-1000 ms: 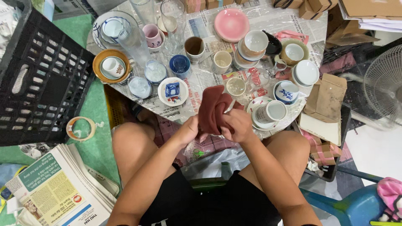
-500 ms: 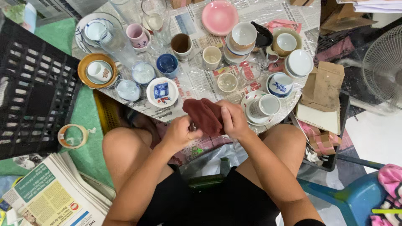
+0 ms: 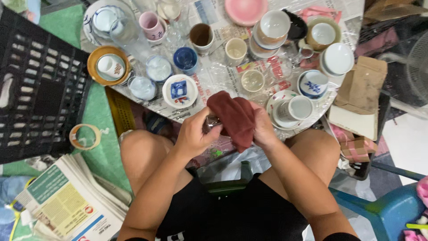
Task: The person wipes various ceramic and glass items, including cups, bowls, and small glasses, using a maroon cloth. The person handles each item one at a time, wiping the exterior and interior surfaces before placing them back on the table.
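Both hands have dropped back from the table edge toward the lap since a second ago, and the dark red cloth [image 3: 233,117] has gone from a loose fold held up between them to a bundle wrapped over something small; read as a judgement, the wiping has moved from getting hold of the piece to rubbing it inside the cloth. The left hand [image 3: 194,136] sits at about nine o'clock of the cloth, fingers curled nearly closed around a small clear glass piece [image 3: 211,122], which peeks out just at the cloth's left edge, over the gap between the knees and just short of the table's near rim. What kind of piece it is cannot be told; most of it is covered. The right hand [image 3: 263,129] is at three o'clock of the cloth, fingers bent and pressed into the fabric, thumb hidden behind it, so it grips the cloth and not the glass directly. Both wrists angle inward, forearms running down to six o'clock toward the body. At twelve o'clock of the hands, the newspaper-covered table [image 3: 209,76] carries the crockery: a small white dish with a blue square [image 3: 179,90] at eleven o'clock, a white cup on a patterned saucer [image 3: 294,108] at two o'clock, just beside the right hand. A black crate [image 3: 38,85] stands well apart at nine o'clock, a roll of tape [image 3: 84,136] below it.
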